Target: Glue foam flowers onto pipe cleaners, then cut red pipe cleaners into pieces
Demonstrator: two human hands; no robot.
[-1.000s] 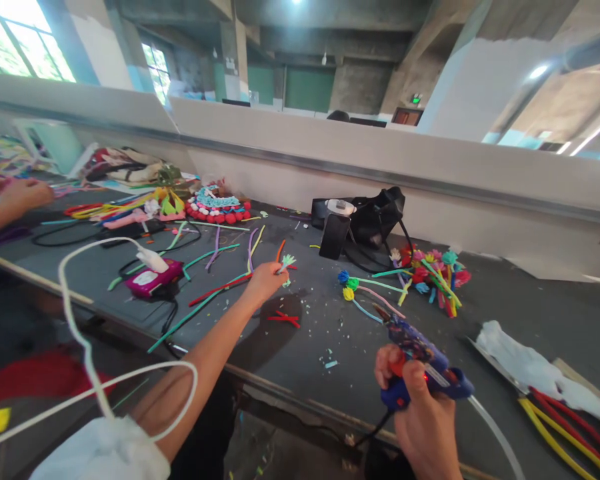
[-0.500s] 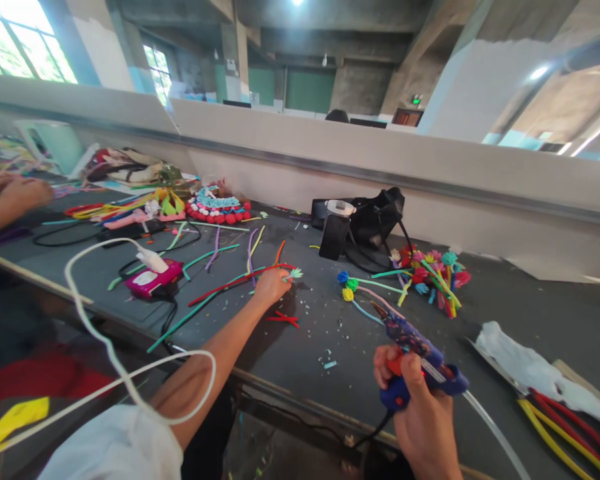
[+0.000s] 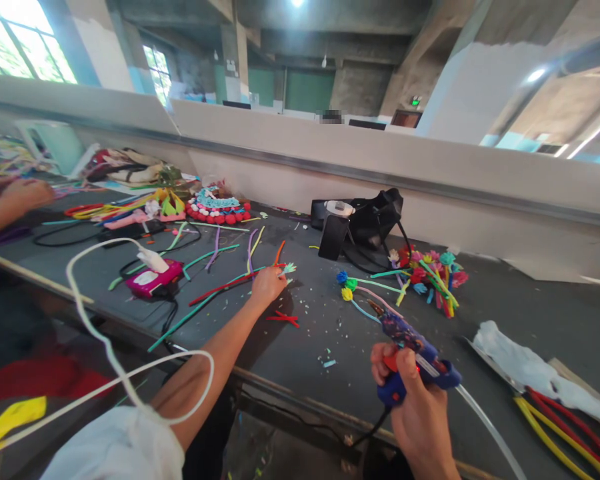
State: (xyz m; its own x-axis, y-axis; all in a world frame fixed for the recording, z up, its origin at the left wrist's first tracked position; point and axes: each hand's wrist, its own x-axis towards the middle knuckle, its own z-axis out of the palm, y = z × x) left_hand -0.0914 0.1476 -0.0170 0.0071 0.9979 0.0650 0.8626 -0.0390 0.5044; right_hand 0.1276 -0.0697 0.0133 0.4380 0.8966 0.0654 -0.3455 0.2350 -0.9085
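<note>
My left hand (image 3: 267,285) reaches out over the dark table (image 3: 305,333), its fingers pinched on a small pale-green pipe-cleaner flower (image 3: 288,268). Long red and green pipe cleaners (image 3: 215,290) lie just beside it. My right hand (image 3: 414,413) is wrapped around the handle of a blue glue gun (image 3: 411,351), with a finger on the red trigger. The gun's nozzle points up and left toward a few flower stems (image 3: 363,293) with blue, green and yellow heads. A clear glue stick juts from the back of the gun.
A bunch of finished colourful flowers (image 3: 433,273) lies at the back right beside a black bag (image 3: 373,220) and a phone (image 3: 333,237). A pink device (image 3: 153,280) with cables sits at left. Another person's hands (image 3: 15,195) work at far left. Yellow and red stems (image 3: 565,417) lie at right.
My left hand moved slightly right with the small flower, then drew back a little and lowered toward the table. The glue gun drifted slightly left and up.
</note>
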